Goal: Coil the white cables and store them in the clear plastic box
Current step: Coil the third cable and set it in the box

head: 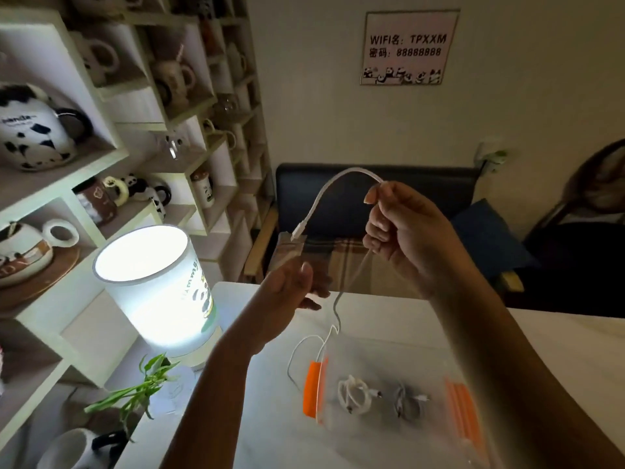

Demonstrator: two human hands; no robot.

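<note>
Above table [389, 309], right hand [409, 231] fingers pinch white cable [333, 186].

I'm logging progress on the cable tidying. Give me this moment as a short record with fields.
right hand: right hand raised, pinching the white cable near its plug end
left hand: left hand below, fingers loosely curled near the hanging cable; grip unclear
cable tail: trails down over the clear plastic box edge
in box: two coiled cables
surface: white table

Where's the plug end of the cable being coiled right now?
In the head view, the plug end hangs in mid-air near centre, just above the left hand, arching down from the right hand that grips the white cable.
</note>
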